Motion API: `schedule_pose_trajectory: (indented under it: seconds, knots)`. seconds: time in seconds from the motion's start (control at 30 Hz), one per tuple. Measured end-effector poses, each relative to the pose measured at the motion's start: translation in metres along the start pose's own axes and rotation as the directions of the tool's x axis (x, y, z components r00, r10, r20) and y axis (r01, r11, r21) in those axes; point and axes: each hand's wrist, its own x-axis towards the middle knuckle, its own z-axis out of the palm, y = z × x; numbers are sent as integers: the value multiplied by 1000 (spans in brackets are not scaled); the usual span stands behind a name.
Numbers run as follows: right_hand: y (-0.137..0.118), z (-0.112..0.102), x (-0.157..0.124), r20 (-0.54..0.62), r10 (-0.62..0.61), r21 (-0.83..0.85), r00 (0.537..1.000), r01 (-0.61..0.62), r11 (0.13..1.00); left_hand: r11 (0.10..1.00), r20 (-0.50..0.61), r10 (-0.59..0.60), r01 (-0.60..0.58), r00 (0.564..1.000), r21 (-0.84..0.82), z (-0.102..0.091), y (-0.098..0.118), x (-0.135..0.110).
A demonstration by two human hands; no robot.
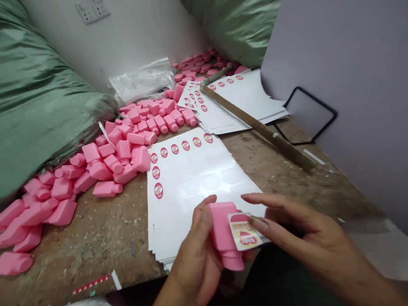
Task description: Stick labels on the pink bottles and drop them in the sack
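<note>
My left hand (197, 259) is wrapped round a small pink plastic bottle (224, 233), held over the near edge of a stack of white sticker sheets (193, 184). My right hand (305, 240) pinches an oval red-and-cream sticker (242, 230) against the bottle's side, with the index finger stretched out above it. The top sheet keeps a row of oval stickers (180, 147) along its far edge and a few down its left side; the other spots are peeled bare.
Many pink bottles (114, 155) lie heaped across the rough wooden table (98, 237), left and far. A second stack of sheets (242, 100) lies under a wooden stick (261, 128). Green sacks (5, 99) flank the wall. A black wire frame (307, 114) sits right.
</note>
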Motion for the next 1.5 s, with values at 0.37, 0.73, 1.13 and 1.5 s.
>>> schedule_pose_trajectory:
  seconds: [0.37, 0.73, 1.13, 1.5]
  knots:
    - [1, 10, 4, 44, 55, 45, 997, -57, 997, 996, 13, 55, -54, 998, -71, -1, -9, 3]
    - [5, 13, 5, 55, 85, 58, 995, -88, 994, 996, 15, 81, -80, 997, -42, -2, -10, 4]
    - [4, 12, 4, 51, 67, 34, 996, -69, 997, 996, 54, 81, -83, 995, 20, -2, -9, 0]
    - [11, -1, 11, -128, -206, -308, 970, 159, 938, 961, -36, 100, -87, 994, 263, 1, -8, -4]
